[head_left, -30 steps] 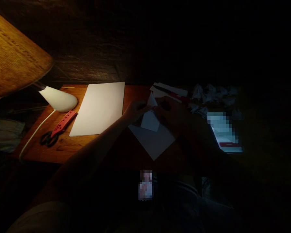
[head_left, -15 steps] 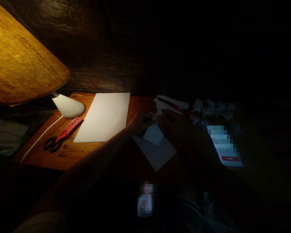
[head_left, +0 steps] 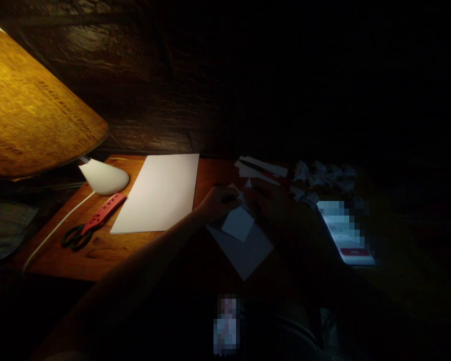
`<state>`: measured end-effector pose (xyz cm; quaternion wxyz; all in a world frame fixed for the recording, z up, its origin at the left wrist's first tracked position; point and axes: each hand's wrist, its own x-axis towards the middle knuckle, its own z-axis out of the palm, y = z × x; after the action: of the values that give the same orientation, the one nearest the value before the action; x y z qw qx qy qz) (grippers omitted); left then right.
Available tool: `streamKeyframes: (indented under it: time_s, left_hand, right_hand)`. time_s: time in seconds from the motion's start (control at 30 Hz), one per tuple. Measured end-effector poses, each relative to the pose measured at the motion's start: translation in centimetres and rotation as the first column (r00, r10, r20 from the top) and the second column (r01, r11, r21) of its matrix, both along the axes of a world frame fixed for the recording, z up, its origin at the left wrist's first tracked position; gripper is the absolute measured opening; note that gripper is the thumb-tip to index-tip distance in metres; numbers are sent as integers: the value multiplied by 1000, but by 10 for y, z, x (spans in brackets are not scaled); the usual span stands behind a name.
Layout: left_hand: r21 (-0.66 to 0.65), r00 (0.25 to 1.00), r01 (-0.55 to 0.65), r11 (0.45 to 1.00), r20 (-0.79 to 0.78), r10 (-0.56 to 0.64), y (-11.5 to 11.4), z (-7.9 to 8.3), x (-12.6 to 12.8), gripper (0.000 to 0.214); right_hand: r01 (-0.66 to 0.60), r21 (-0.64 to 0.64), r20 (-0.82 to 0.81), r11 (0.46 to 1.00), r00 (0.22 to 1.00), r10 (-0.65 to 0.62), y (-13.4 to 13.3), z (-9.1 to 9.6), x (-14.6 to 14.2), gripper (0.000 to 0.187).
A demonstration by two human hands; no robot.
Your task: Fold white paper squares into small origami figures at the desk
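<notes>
The folded white paper lies on the wooden table, just under both hands. The left hand grips its upper edge with curled fingers. The right hand touches it also, but its grip is too dark to tell.

A second ago the top flap of the folded paper stands up in a point between the two hands. Now it lies flat on the sheet as a small pale square, and only a tiny tip shows toward the far edge of the desk. The left grip is lower, its bent fingers resting on the flap's far left edge. The right grip, deep in shadow, is also down on the paper's far right side.
</notes>
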<state>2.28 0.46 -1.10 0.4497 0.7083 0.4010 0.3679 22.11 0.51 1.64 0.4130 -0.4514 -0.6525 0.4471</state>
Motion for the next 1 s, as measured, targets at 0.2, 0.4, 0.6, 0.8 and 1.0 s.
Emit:
streamKeyframes:
  time_s: [0.2,0.4,0.6,0.8,1.0]
  left_hand:
    - [-16,1000,-6,1000,4,6,2,-2,-1,38]
    - [-43,1000,-5,999,12,6,2,-2,-2,41]
    - [-68,1000,-19,998,-3,19,1,-2,-3,41]
    - [-93,1000,26,995,15,-25,0,1,-2,39]
    - [-103,999,40,994,5,-40,-1,1,-2,38]
  right_hand:
    - [-15,0,13,1000,1000,15,-1,3,0,18]
    - [-11,-72,36,997,999,14,-3,10,0,18]
    - [-30,-139,-59,990,998,22,-6,14,-2,13]
    - [-29,-94,-123,995,992,17,-3,5,-1,21]
    - [-26,-110,-232,994,973,0,7,-15,-3,29]
